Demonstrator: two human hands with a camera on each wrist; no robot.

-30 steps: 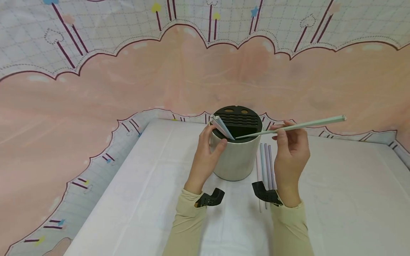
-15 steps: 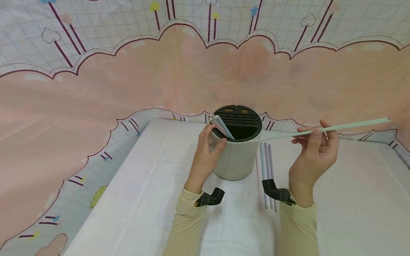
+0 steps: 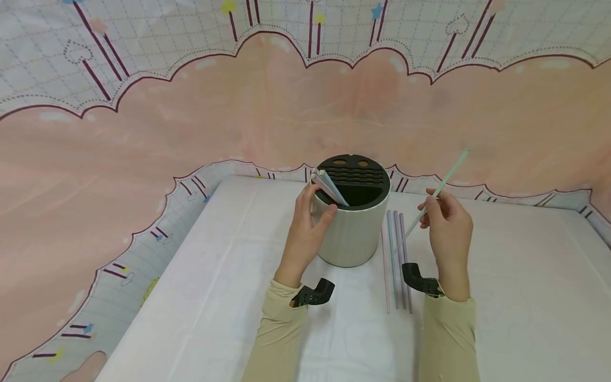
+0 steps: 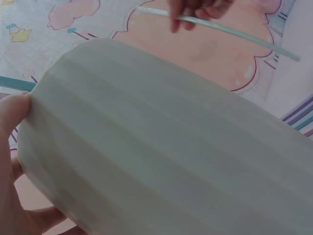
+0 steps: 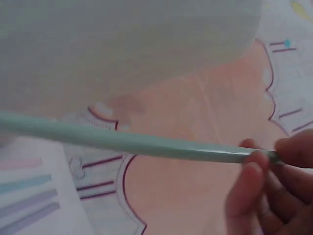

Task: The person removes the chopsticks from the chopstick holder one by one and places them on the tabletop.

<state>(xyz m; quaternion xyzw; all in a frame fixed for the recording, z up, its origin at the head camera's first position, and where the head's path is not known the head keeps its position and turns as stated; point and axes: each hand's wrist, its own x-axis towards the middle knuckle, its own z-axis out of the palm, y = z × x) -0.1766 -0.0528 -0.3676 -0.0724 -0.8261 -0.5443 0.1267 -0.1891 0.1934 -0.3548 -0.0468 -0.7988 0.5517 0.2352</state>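
Note:
A whitish round holder with a black slotted lid stands upright on the table. My left hand grips its upper left side, thumb in front; the left wrist view shows fingers bent around the holder's edge. Two or so pale straws lean out of the lid's large front opening. To the right of the holder, my right hand pinches a light green straw between thumb and fingers. That straw slants, its lower end overlapping the straws on the table in the head view.
Several pink, blue and purple straws lie side by side on the white table, just right of the holder. Behind the table hangs a patterned pink and white cloth. Each wrist wears a black camera mount.
The green straw's end left the lid opening as my right hand moved right. The hand has since come partway back left, tilting the straw more steeply. My left hand stays on the holder.

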